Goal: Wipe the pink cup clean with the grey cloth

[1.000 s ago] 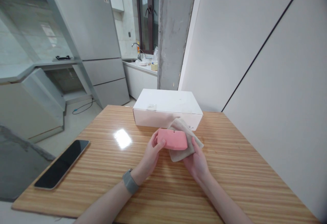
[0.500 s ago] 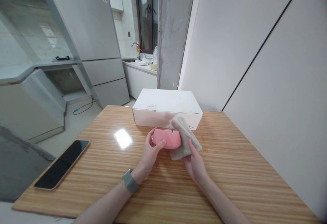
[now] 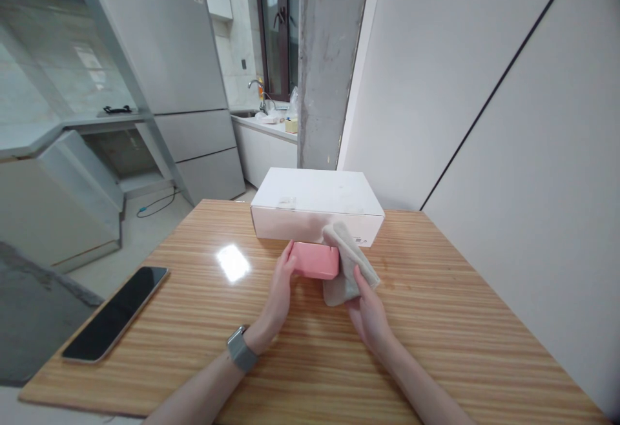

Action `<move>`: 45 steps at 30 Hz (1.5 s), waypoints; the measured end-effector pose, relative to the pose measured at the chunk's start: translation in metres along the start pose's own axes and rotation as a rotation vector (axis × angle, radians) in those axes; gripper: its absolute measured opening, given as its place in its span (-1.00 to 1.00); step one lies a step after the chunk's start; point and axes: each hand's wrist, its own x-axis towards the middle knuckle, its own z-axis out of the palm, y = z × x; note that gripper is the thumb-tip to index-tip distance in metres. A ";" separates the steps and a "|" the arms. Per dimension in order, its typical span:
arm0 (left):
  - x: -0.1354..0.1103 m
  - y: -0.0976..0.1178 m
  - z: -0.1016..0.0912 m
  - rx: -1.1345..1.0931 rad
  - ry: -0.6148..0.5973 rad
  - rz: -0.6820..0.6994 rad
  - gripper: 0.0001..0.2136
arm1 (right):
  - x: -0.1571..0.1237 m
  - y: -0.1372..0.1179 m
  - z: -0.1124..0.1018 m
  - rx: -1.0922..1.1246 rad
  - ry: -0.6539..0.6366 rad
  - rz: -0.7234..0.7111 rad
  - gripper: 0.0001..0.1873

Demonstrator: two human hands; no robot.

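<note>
My left hand grips the left end of a small pink case, glossy with rounded corners and a little notch near its upper right edge. A folded grey cloth is pinched in my right hand, thumb on top and the other fingers mostly hidden beneath. The cloth meets the right end of the case; I cannot tell how firmly it presses. Both things are held over the wooden table, in front of a white box.
A black-screened phone lies at the table's left side. Behind the table stand a grey fridge, a concrete pillar and a sink counter. A white wall panel runs along the right.
My left hand has turned the pink case slightly and shifted its grip toward the left end; the thumb no longer lies across the front. The cloth has barely moved.
</note>
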 end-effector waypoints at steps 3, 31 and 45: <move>-0.001 0.004 -0.002 0.019 -0.050 0.017 -0.49 | 0.003 -0.005 -0.001 0.046 0.055 0.046 -0.57; -0.018 0.011 0.014 -0.010 -0.095 0.092 -0.22 | -0.009 -0.006 0.005 0.007 -0.049 0.005 -0.50; -0.019 0.010 0.012 -0.246 -0.257 -0.190 -0.03 | -0.006 -0.022 0.007 0.111 0.056 -0.058 -0.52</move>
